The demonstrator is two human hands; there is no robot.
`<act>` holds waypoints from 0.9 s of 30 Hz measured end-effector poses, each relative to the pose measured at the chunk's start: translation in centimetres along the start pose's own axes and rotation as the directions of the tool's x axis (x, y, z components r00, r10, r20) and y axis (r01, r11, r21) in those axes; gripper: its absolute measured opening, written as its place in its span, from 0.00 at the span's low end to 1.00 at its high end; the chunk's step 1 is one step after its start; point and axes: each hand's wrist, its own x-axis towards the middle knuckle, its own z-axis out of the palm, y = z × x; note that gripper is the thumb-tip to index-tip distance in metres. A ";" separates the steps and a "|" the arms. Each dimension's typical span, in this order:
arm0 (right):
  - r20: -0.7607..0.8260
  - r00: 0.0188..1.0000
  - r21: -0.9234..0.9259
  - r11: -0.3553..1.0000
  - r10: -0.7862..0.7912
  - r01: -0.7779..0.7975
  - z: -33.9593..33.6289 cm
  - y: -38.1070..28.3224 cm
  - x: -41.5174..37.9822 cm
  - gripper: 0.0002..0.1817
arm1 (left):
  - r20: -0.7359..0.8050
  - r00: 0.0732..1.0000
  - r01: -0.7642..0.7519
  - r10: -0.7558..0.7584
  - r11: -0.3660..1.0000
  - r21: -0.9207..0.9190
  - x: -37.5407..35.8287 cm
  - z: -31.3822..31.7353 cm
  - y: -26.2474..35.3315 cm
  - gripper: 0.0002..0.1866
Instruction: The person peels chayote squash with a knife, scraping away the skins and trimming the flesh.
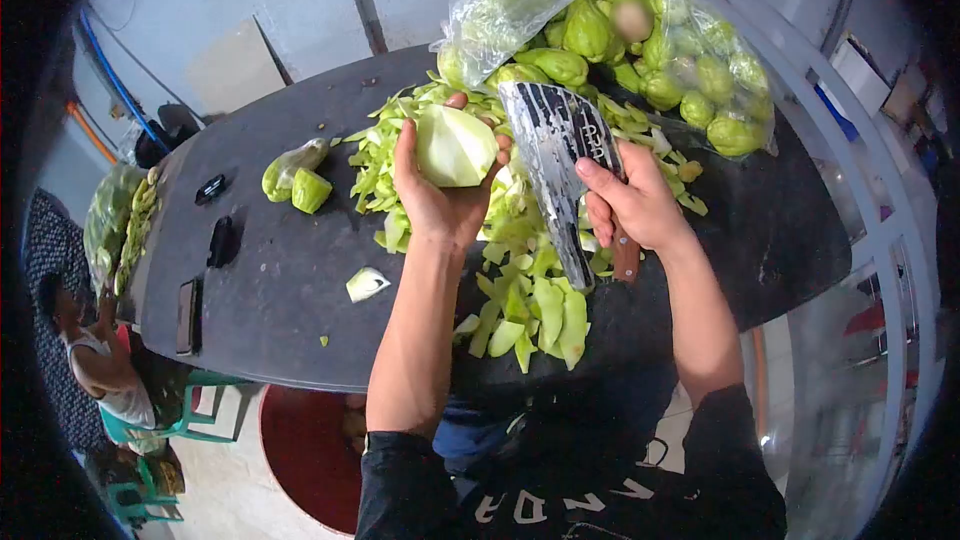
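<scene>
My left hand (440,212) cups a peeled, pale green chayote (455,147), its fingers wrapped around the sides. In my right hand (642,198) is a broad cleaver (550,145) with a scuffed black-and-white blade and a brown wooden handle. The blade tilts upright to the right of the chayote, apart from it. Beneath both hands a pile of green peelings (545,315) spreads over the dark table (290,290). A pale cut piece (367,284) lies left of my left forearm.
A clear plastic bag (740,105) full of unpeeled chayotes stands at the back right. Chayote pieces (312,190) and a phone (188,317) lie on the left. A red tub (300,450) sits below the table edge. Another person (105,365) sits at far left; metal railing (885,240) runs along the right.
</scene>
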 end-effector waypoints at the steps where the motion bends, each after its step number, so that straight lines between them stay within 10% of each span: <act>1: 0.000 1.000 0.000 1.000 -0.001 0.001 0.0 -0.1 0.0 0.10 | 0.000 1.000 -0.001 0.001 1.000 0.000 0.0 0.0 0.0 0.33; 27: 0.095 0.994 0.001 0.998 0.056 -0.057 0.4 0.3 -0.2 0.12 | 0.010 0.992 -0.128 0.127 0.982 0.141 -0.7 0.3 0.4 0.28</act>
